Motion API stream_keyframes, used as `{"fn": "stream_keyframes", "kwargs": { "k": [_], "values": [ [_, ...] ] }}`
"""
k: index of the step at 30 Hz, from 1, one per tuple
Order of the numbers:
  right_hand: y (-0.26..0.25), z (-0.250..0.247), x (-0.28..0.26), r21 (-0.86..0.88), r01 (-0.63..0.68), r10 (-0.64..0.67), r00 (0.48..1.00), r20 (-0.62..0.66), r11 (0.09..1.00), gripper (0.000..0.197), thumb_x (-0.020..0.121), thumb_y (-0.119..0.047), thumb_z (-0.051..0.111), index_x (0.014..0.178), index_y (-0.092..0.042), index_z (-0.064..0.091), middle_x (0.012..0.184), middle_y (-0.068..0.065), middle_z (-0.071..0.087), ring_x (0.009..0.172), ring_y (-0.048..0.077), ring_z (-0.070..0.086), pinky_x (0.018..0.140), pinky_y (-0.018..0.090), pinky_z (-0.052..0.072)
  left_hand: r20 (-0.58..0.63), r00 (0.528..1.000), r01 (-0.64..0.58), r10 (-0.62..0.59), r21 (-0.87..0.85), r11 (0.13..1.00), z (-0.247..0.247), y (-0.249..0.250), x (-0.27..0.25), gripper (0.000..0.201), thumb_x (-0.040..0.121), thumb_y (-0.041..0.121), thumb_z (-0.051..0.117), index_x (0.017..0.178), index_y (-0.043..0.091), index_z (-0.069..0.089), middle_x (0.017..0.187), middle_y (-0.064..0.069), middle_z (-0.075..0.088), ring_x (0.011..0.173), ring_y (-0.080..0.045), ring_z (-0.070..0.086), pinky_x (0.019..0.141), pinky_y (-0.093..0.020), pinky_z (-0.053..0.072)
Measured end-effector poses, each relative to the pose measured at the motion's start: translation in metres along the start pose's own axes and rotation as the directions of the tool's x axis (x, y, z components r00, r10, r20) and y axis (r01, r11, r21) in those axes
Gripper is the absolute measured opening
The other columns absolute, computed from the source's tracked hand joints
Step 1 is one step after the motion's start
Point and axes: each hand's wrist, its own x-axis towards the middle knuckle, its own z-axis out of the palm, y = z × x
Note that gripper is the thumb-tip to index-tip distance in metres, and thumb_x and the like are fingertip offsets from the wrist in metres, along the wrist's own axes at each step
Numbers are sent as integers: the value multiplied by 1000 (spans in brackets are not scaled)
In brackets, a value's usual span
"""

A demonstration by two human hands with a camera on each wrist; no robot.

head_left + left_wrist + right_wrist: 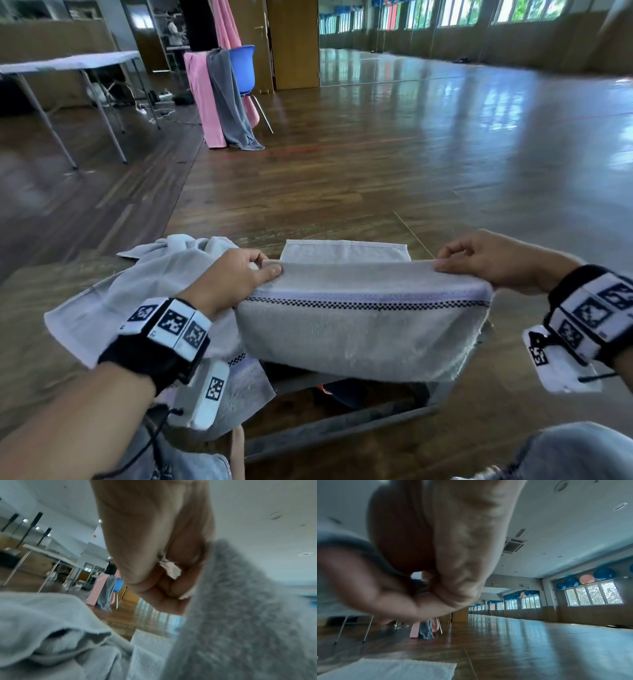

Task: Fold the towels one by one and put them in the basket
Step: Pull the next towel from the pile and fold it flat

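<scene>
Two corners of a grey towel (359,329) are pinched by L hand (236,277) & R hand (493,260), raised above the surface (342,425), prob. so edges align; basket not seen.

left hand (154,545): curled grip pinching the grey towel (240,615) edge
crumpled towel (42,622): lower left
chair (118,584): blue, draped with towels

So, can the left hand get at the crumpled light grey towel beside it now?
Probably not at once. The left hand pinches a corner of the grey towel with the checked stripe, as does the right hand. The crumpled light grey towel lies just beside it, nothing between.
</scene>
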Motion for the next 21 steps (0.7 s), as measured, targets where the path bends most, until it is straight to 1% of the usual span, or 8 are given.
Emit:
{"fn": "stream_keyframes", "kwargs": {
  "k": [4, 6, 9, 11, 14, 17, 19, 21],
  "values": [
    [16, 13, 64, -104, 23, -50, 961, -271, 994, 32, 94, -27, 70, 73, -4, 73, 68, 6, 69, 63, 17, 60, 61, 30, 48, -179, 983, -10, 35, 135, 991, 8, -14, 62, 22, 91, 30, 70, 76, 16, 65, 68, 2, 63, 63, -10, 54, 54, -20, 39],
    [23, 12, 100, -166, -12, -48, 935, -351, 986, 39, 96, -29, 68, 74, 2, 69, 67, 9, 62, 64, 20, 55, 63, 32, 44, -207, 977, -11, 48, 178, 984, 11, -16, 97, 21, 92, 31, 68, 79, 15, 65, 67, 2, 61, 59, -10, 52, 52, -24, 37],
    [33, 8, 149, -227, -78, -33, 894, -448, 971, 37, 97, -24, 66, 67, -2, 62, 62, 3, 56, 63, 20, 51, 58, 31, 39, -229, 973, 5, 44, 209, 978, 19, -19, 146, 20, 94, 27, 66, 80, 13, 64, 60, 1, 55, 49, -16, 49, 49, -26, 36],
    [39, 8, 180, -262, -113, -23, 884, -468, 958, 29, 96, -18, 64, 72, -2, 63, 68, 5, 59, 69, 22, 53, 59, 31, 38, -247, 968, 30, 33, 248, 968, 29, -24, 171, 19, 96, 24, 63, 83, 9, 63, 63, -2, 55, 56, -23, 52, 55, -30, 42],
    [48, 15, 213, -340, -160, -7, 897, -441, 927, 21, 95, -15, 64, 74, -15, 65, 83, 7, 65, 78, 22, 57, 70, 25, 37, -259, 966, 86, -2, 313, 946, 45, -37, 196, 20, 98, 22, 58, 95, 3, 64, 81, -11, 64, 76, -32, 62, 66, -38, 49],
    [55, 29, 228, -436, -198, 27, 929, -368, 878, 8, 91, -14, 67, 87, -18, 73, 90, 6, 64, 91, 22, 58, 78, 22, 38, -255, 964, 157, -71, 336, 929, 59, -51, 200, 22, 96, 28, 60, 103, 7, 59, 90, -6, 63, 76, -23, 59, 62, -32, 42],
    [58, 38, 229, -438, -221, 55, 932, -359, 872, 6, 89, -16, 72, 94, -17, 74, 100, 12, 66, 95, 25, 61, 80, 24, 42, -253, 963, 176, -89, 349, 920, 64, -56, 196, 26, 92, 29, 63, 106, 9, 56, 95, -7, 62, 85, -26, 60, 71, -36, 48],
    [58, 42, 225, -407, -228, 60, 921, -385, 885, 7, 87, -13, 71, 86, -20, 69, 109, 16, 66, 92, 27, 61, 77, 25, 43, -250, 966, 161, -68, 370, 915, 65, -54, 189, 24, 88, 28, 63, 105, 12, 56, 94, -5, 63, 88, -26, 61, 80, -41, 53]
  ]
}}
